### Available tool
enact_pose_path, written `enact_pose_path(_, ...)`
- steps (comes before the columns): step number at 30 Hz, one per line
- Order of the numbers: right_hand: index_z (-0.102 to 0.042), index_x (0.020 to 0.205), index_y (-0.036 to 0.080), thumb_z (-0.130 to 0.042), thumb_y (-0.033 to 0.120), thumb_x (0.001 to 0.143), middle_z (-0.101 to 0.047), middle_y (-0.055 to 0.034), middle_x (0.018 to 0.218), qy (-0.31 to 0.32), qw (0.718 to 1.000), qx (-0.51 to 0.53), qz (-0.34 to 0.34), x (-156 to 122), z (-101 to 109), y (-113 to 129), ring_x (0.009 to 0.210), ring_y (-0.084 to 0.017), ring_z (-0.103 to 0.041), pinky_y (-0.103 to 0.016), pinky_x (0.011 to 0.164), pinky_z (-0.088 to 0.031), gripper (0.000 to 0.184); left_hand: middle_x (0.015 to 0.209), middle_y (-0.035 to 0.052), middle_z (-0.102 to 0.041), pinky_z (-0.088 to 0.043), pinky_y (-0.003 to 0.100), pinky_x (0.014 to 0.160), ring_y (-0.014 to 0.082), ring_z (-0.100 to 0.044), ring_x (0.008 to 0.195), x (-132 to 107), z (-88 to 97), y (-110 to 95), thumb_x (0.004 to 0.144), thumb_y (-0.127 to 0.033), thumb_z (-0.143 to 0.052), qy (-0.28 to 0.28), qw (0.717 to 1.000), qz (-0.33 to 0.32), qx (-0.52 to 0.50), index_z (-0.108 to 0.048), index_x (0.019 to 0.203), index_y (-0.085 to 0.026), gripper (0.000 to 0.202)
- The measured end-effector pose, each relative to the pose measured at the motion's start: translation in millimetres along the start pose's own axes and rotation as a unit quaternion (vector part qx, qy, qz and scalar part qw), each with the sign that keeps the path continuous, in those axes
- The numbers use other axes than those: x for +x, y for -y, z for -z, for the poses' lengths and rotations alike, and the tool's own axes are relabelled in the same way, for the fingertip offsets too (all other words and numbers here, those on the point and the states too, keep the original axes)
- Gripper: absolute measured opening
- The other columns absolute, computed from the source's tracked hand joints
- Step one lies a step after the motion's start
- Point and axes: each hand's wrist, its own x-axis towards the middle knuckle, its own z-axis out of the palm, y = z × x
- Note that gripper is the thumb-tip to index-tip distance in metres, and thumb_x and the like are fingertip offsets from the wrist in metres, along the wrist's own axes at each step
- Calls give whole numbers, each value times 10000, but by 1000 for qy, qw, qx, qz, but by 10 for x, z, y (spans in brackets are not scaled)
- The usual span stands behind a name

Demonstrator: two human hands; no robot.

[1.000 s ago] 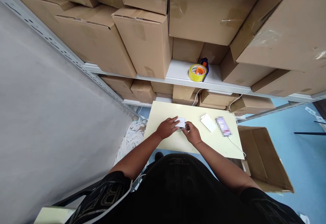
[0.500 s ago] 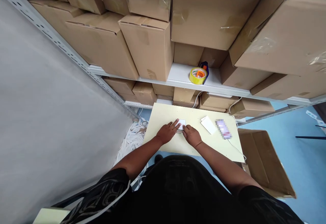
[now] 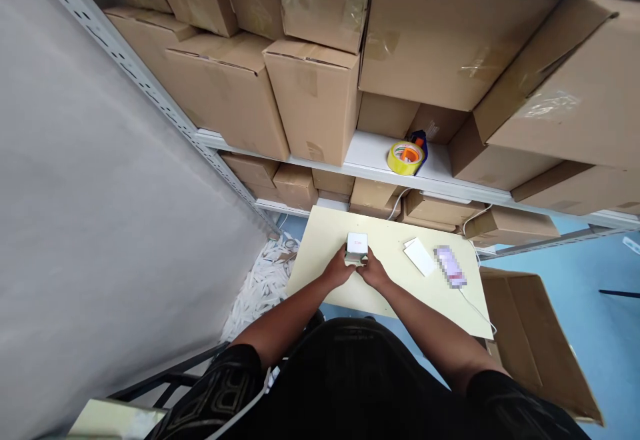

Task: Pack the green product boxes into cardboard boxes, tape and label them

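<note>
My L hand (image 3: 339, 270) and R hand (image 3: 374, 272) have fingers clamped round opp. sides of the small white box (image 3: 357, 243), on or just over the table (image 3: 325, 233), can't tell which. Top's shut, prob. done; underside unseen. Folded white card (image 3: 420, 257) beyond R hand, untouched.

Reads as an outlined R on the left sleeve (image 3: 226, 397), beside an unclear letter. Shows red print atop the white box (image 3: 357, 243), faint lettering across the shirt front (image 3: 357, 367) and coloured marks on the tape roll (image 3: 398, 164), all too small to read.
</note>
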Motion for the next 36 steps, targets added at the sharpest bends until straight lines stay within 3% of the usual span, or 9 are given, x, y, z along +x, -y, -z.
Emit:
enact_pose_path(8, -382, 1551, 279, -642, 130, 711, -764, -10, 1033, 14, 1000, 12, -13, 942, -412, 612, 853, -212, -736, -330, 733, -586, 892, 1241, 145, -729, -562, 476, 962, 316, -709, 1085, 687, 828, 39, 763, -112, -657, -59, 996, 70, -6, -536, 1402, -166, 652)
enact_pose_path(12, -393, 1547, 273, -656, 119, 707, -772, -12, 1030, 10, 1000, 2, -23, 1115, -455, 711, 807, -192, -730, -304, 722, -577, 893, 1232, 145, -727, -563, 457, 952, 293, -713, 1067, 822, 929, 154, 751, -113, -668, -57, 997, 41, -16, -528, 1401, -161, 668)
enact_pose_path(15, -404, 1540, 275, -690, 162, 718, -741, -57, 1215, -12, 998, -19, -50, 1111, -429, 683, 877, -193, -740, -323, 761, -587, 877, 1270, 151, -712, -540, 463, 990, 296, -702, 1110, 828, 926, 256, 760, -137, -684, -39, 999, 33, -13, -503, 1424, -162, 688)
enact_pose_path(18, -474, 1496, 236, -728, 232, 735, -681, -132, 1347, -49, 995, -16, -83, 1019, -391, 618, 1001, -212, -741, -332, 819, -592, 802, 1401, 207, -636, -510, 468, 1034, 317, -663, 1220, 782, 920, 360, 775, -175, -711, -44, 998, 39, -9, -413, 1498, -159, 783)
enact_pose_path(22, -573, 1394, 222, -730, 269, 755, -725, -120, 1250, -75, 992, 5, -104, 741, -322, 490, 978, -199, -752, -316, 799, -601, 659, 1562, 263, -471, -487, 466, 1069, 328, -578, 1364, 588, 929, 471, 823, -211, -699, -39, 995, 87, -12, -274, 1581, -169, 870)
enact_pose_path(25, -638, 1281, 231, -722, 268, 756, -759, -80, 1128, -96, 989, 6, -114, 425, -242, 355, 910, -191, -758, -320, 761, -605, 532, 1591, 233, -450, -508, 418, 1051, 301, -576, 1375, 325, 939, 524, 863, -212, -663, -11, 990, 138, 7, -339, 1556, -190, 766)
enact_pose_path(29, -669, 1175, 233, -699, 276, 764, -764, -51, 1023, -138, 982, 7, -127, -76, -56, 109, 839, -191, -751, -321, 714, -600, 415, 1479, 183, -591, -510, 368, 1050, 258, -650, 1283, -63, 925, 561, 884, -220, -622, 46, 984, 167, 46, -544, 1382, -162, 507)
enact_pose_path(33, -669, 1139, 227, -660, 284, 780, -753, -52, 987, -181, 975, -11, -131, -548, 314, -71, 794, -207, -735, -345, 704, -593, 363, 1311, 124, -713, -507, 335, 1040, 227, -697, 1186, -367, 868, 553, 890, -240, -586, 107, 979, 162, 65, -656, 1181, -177, 305)
enact_pose_path(36, -669, 1125, 238, -604, 367, 865, -739, -66, 1002, -236, 969, -69, -33, -680, 807, 79, 841, -229, -711, -383, 777, -583, 298, 1188, 82, -761, -518, 343, 1008, 236, -708, 1143, -508, 796, 501, 884, -273, -584, 116, 974, 167, 99, -685, 1072, -208, 223)
